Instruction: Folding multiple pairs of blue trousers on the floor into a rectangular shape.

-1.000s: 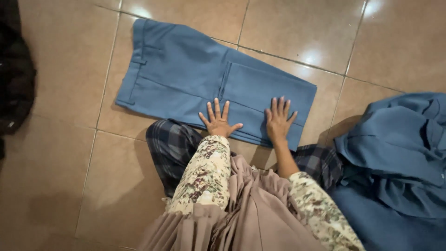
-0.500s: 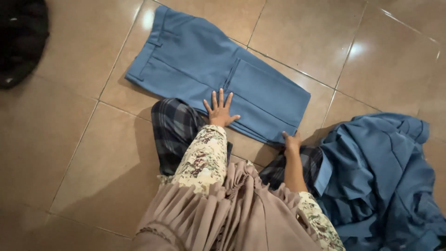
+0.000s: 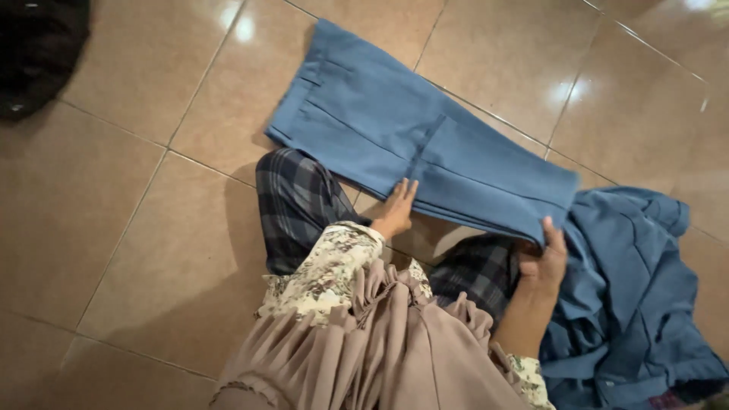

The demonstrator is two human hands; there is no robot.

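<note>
Trousers [image 3: 425, 156], blue, folded, long axis running upper-left to lower-right on floor [image 3: 114, 228]; left hand [image 3: 396, 209] flat on near edge mid-length, right hand [image 3: 548, 258] clamped on lower-right end.

One folded blue cloth pair of trousers [image 3: 425, 156], one crumpled blue garment heap [image 3: 638, 304], one black bundle [image 3: 38, 45], two hands.

Home interior, floor level. I sit on glossy tan floor tiles [image 3: 129, 228] with grout lines and lamp glare; folded blue trousers [image 3: 425, 152], a heap of blue clothing [image 3: 638, 304], and a dark garment [image 3: 38, 53] lie around me.
</note>
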